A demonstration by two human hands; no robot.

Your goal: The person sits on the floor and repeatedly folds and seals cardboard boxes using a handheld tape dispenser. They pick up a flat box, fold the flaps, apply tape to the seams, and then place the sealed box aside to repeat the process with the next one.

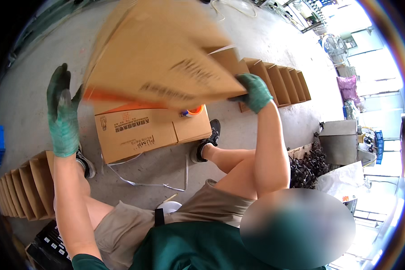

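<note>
Basically right hand (pixel 255 92) fingers pinched the flat carton (pixel 162 58) edge; left hand (pixel 63 112) was spread, just off it. Better: grip both edges, carton was mid-swing.

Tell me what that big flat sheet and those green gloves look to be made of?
Flat sheet: seemingly corrugated cardboard, matte brown, printed, creased like a folded box. Gloves on the left hand and right hand: probably knitted fabric, ribbed weave showing, perhaps coated green.
</note>
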